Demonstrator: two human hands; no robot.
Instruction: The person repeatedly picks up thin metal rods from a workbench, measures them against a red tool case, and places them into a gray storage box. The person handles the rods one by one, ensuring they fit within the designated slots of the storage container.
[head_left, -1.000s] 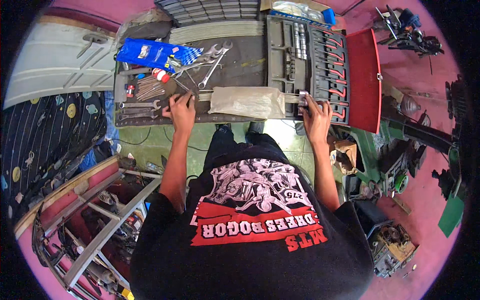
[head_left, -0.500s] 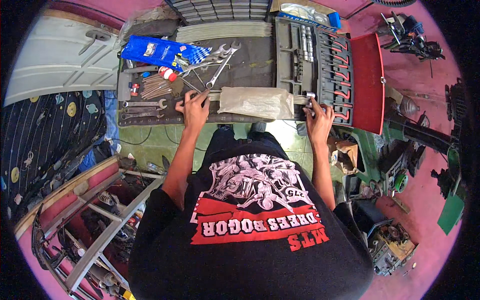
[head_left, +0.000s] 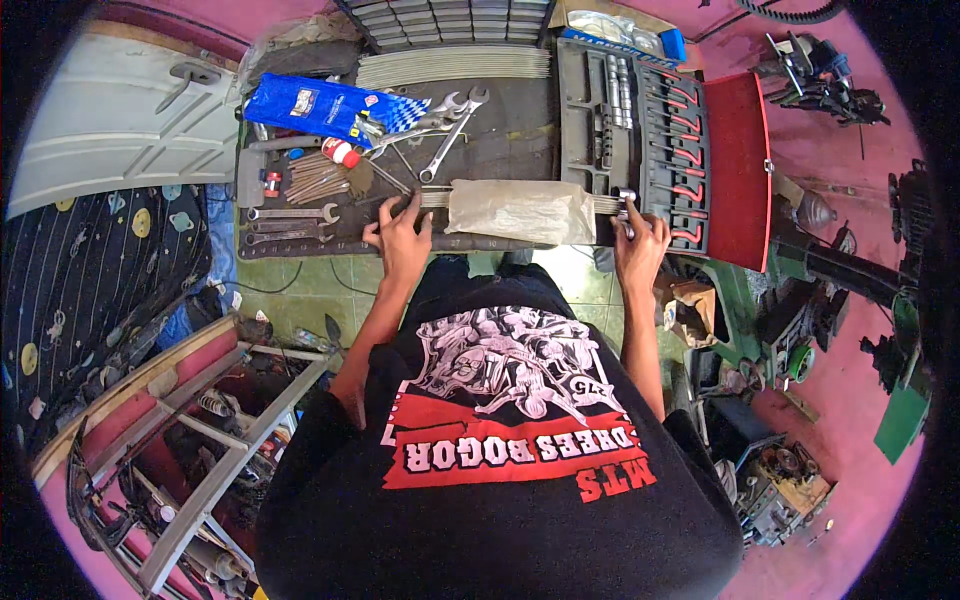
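A bundle of thin grey welding rods [head_left: 606, 204], its middle wrapped in creased tan paper [head_left: 520, 212], lies crosswise along the bench's near edge. My left hand [head_left: 403, 238] is at the bundle's left end, with bent fingers and thumb closed around the rod tips. At the other end, my right hand [head_left: 642, 242] has its fingers curled round a shiny chrome socket tool [head_left: 625, 195], which touches or sits very near the rod ends. My palm hides part of that tool. Just beyond my left fingertips lies a combination wrench [head_left: 445, 150].
A dark mat covers the bench [head_left: 500, 130]. On its left are a blue packet [head_left: 320, 108], brown rods [head_left: 315, 175] and several wrenches [head_left: 290, 213]. More grey rods [head_left: 455, 66] lie at the back. An open red toolbox [head_left: 738, 170] with sockets and hex keys stands right.
My left hand has come slightly nearer and to the right along the rod end. My right hand stays at the chrome tool. The whole view has shifted slightly.
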